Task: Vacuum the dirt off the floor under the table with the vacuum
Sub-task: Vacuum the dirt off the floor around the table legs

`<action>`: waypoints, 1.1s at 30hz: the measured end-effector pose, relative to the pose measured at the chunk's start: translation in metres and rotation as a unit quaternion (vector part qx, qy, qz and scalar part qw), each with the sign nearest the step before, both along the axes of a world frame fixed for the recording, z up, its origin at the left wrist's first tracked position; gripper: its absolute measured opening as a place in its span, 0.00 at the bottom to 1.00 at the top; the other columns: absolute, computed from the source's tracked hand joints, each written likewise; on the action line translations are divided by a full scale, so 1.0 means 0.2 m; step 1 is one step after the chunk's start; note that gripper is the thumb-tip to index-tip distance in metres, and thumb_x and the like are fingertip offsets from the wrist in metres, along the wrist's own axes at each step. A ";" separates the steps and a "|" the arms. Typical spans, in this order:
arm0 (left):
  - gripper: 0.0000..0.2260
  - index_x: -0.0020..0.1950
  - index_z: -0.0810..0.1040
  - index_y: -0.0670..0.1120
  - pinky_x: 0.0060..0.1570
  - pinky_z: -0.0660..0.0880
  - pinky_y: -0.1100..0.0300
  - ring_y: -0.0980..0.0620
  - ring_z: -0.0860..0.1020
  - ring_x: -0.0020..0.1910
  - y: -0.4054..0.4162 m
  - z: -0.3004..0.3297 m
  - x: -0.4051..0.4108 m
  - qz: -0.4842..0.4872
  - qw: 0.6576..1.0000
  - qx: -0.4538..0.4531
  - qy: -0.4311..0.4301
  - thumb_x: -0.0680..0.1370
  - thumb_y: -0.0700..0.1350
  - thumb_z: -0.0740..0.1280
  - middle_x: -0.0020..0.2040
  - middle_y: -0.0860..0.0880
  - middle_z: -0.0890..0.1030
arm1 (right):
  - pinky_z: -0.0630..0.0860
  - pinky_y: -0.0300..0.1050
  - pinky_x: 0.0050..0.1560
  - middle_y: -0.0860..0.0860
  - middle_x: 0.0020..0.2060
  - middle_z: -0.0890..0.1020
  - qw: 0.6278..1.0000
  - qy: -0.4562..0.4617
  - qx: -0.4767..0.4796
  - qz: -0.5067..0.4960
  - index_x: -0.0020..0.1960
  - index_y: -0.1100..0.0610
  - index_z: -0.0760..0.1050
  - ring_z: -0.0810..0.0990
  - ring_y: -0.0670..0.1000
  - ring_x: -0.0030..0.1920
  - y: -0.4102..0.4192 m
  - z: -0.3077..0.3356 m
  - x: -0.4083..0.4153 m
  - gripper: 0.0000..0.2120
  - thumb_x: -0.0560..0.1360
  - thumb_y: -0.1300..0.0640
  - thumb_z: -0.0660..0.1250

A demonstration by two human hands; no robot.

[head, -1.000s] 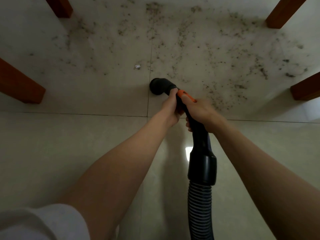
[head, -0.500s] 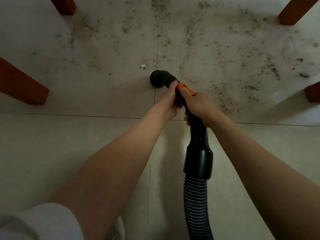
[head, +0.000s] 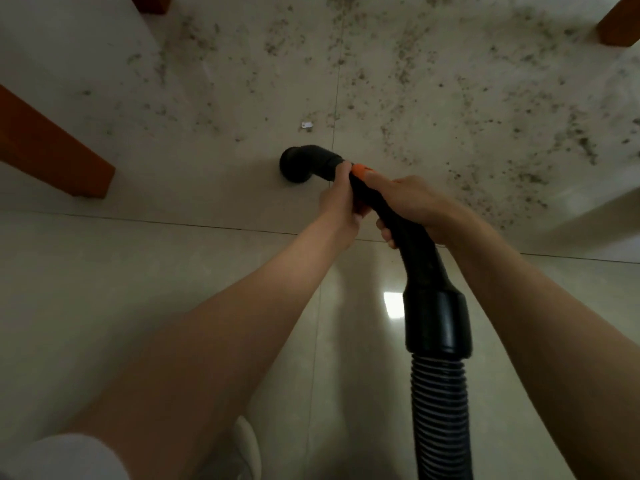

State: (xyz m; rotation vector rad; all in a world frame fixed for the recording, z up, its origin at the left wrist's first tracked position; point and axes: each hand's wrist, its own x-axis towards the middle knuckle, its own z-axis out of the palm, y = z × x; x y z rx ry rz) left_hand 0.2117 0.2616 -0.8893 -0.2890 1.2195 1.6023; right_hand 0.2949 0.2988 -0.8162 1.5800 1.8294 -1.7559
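Both hands [head: 341,206] swung the nozzle [head: 304,163] slightly leftward

I cannot see the nozzle [head: 298,164] mouth. My left hand [head: 341,206] hides the tube's front. The hose [head: 441,420] exits frame below my right hand [head: 412,202].

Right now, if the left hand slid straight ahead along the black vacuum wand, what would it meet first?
Likely the wand's bent black nozzle, directly ahead of the left hand. Beyond it lie pale floor tile and a small white scrap; depth is hard to judge.
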 end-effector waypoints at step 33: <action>0.15 0.46 0.73 0.43 0.33 0.75 0.61 0.52 0.77 0.38 -0.40 0.19 0.28 -0.036 0.997 -0.053 -0.029 0.82 0.52 0.56 0.41 0.46 0.78 | 0.74 0.42 0.23 0.57 0.32 0.76 0.995 -0.045 0.058 0.066 0.54 0.65 0.70 0.76 0.53 0.25 -0.38 0.06 0.25 0.23 0.80 0.43 0.56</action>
